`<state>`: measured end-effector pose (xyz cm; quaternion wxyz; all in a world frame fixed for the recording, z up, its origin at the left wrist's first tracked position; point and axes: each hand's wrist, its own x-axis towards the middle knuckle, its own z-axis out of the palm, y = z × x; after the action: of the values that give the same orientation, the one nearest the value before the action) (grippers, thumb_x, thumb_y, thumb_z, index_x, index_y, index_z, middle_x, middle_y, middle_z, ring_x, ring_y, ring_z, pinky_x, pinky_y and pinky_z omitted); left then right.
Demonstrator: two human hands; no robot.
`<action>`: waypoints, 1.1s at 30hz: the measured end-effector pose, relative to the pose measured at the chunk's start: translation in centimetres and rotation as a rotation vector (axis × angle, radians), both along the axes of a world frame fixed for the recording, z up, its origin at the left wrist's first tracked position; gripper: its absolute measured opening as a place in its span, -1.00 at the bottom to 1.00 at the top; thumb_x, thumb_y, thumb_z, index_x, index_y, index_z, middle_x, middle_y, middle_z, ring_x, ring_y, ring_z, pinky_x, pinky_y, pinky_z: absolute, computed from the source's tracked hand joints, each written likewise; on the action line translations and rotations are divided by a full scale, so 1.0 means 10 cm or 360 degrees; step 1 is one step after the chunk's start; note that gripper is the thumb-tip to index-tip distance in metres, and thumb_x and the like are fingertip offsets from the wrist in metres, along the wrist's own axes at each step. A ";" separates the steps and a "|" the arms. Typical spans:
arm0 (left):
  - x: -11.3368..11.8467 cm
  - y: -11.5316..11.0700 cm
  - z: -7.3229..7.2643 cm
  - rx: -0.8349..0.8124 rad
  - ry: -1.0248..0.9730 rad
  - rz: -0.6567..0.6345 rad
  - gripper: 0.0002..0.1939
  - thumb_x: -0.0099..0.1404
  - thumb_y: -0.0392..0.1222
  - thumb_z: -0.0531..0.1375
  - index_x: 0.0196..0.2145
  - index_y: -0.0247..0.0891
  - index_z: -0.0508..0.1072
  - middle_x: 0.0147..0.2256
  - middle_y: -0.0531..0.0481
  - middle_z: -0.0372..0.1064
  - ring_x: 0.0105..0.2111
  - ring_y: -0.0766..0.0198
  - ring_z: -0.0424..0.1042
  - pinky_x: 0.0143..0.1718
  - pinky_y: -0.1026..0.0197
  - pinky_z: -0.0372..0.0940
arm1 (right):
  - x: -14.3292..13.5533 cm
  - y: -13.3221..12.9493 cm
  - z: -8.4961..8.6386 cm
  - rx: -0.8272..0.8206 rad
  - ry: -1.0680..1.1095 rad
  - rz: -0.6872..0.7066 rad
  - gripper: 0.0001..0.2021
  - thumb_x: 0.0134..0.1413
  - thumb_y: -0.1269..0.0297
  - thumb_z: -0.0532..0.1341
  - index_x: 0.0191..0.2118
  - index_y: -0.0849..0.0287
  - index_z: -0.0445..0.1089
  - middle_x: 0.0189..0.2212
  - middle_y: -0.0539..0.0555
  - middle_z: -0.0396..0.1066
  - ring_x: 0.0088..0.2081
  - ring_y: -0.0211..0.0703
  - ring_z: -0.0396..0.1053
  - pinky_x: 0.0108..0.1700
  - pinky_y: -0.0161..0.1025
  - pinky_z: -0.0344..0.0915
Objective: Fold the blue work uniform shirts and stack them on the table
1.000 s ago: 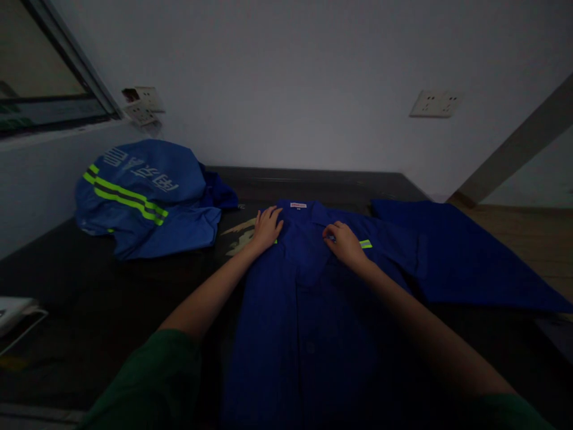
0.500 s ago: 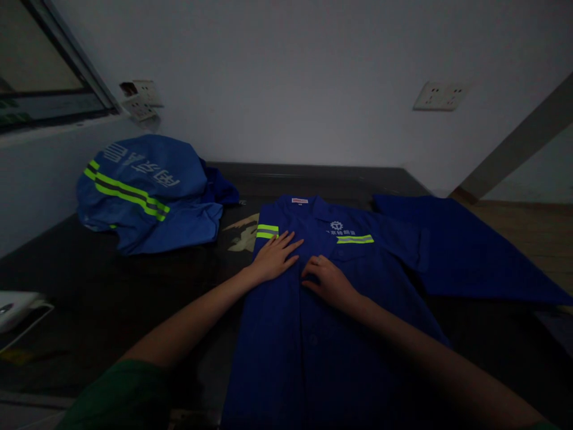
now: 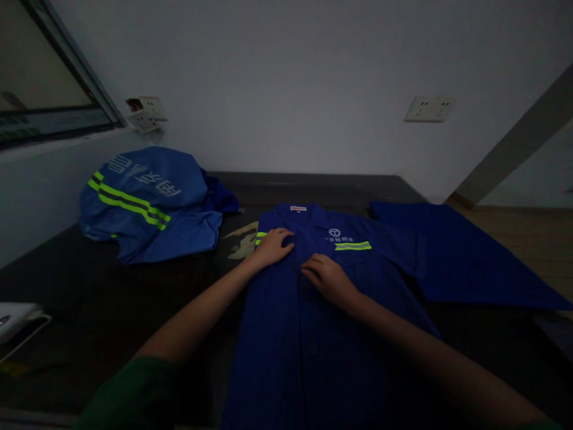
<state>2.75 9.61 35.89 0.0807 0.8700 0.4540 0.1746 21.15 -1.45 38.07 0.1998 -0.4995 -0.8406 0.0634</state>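
Note:
A dark blue work shirt lies front side up, its collar at the far end, with a white emblem and yellow-green stripes on the chest. On the chest at the left, beside the stripe, rests my left hand, fingers a little bent and apart. My right hand is at the front edge of the shirt, below the collar, its thumb and fingertips pinched together at the cloth. Whether cloth is between the fingertips is too dark to tell.
A crumpled blue garment with stripes lies at the left on the dark table. Flat blue cloth spreads at the right. A white device with a cable sits at the left edge. Sockets are on the wall.
The fingers of my left hand have drawn in from lying stretched flat. My right hand has closed its thumb and fingertips more. The view has tilted slightly up.

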 end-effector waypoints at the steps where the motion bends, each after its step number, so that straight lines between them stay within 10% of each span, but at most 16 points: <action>1: 0.03 0.08 0.01 0.0064 -0.0004 0.0082 -0.54 0.35 -0.05 0.07 0.16 -0.22 0.32 0.20 -0.14 0.20 0.21 0.10 0.16 0.23 0.05 0.04 | 0.01 0.10 0.02 0.0058 -0.0010 -0.0059 -0.76 0.26 0.31 0.10 -0.07 0.22 0.46 -0.13 0.16 0.43 -0.07 -0.11 0.36 0.01 -0.17 0.29; 6: 0.18 0.31 -0.10 0.0008 0.0163 0.0330 -0.47 0.40 0.01 -0.05 0.28 -0.03 0.12 0.33 -0.03 -0.07 0.31 -0.04 -0.09 0.25 -0.19 -0.10 | 0.12 0.52 -0.09 0.0058 -0.0346 -0.0321 -0.51 0.25 0.24 0.08 0.25 0.26 0.18 0.26 0.26 0.11 0.28 0.14 0.01 0.25 0.11 0.02; 13: 0.20 0.33 -0.18 0.0021 0.0192 0.0369 -0.45 0.40 0.05 -0.11 0.31 0.02 0.03 0.35 0.02 -0.14 0.33 -0.02 -0.15 0.27 -0.20 -0.17 | 0.20 0.52 -0.29 0.0136 -0.0388 -0.0312 -0.50 0.29 0.19 0.00 0.28 0.25 0.12 0.31 0.22 0.00 0.34 0.12 -0.14 0.30 0.19 -0.12; 22: 0.20 0.34 -0.22 0.0065 0.0188 0.0370 -0.45 0.39 0.00 -0.06 0.31 0.01 0.05 0.34 0.02 -0.12 0.32 -0.05 -0.14 0.26 -0.22 -0.14 | -0.14 0.21 -0.29 0.0183 -0.0365 0.0429 -0.52 0.28 0.25 0.06 0.29 0.06 0.09 0.31 0.16 0.02 0.33 0.01 -0.08 0.28 0.19 -0.03; 29: 0.18 0.30 -0.10 0.0293 -0.0190 0.0282 -0.53 0.34 -0.17 0.04 0.20 -0.15 0.25 0.27 -0.13 0.06 0.27 0.00 0.00 0.25 -0.18 -0.09 | 0.04 0.15 -0.20 0.0003 0.0162 0.0318 -0.60 0.21 0.28 0.16 0.15 0.18 0.25 0.13 0.21 0.29 0.18 -0.05 0.21 0.19 0.01 0.17; 33: 0.09 -0.01 0.06 0.0178 -0.0523 -0.0140 -0.73 0.34 -0.29 0.01 -0.08 -0.23 0.43 -0.07 -0.10 0.38 -0.02 0.17 0.33 0.05 0.08 0.21 | 0.20 -0.07 -0.08 -0.0034 0.0310 0.0167 -0.87 0.10 0.40 0.25 -0.20 0.16 0.39 -0.21 0.08 0.43 -0.11 -0.13 0.35 -0.01 -0.13 0.29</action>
<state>3.65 9.52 36.45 0.1127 0.8519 0.3858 0.3357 23.11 -2.18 37.30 0.2716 -0.4484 -0.8415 0.1308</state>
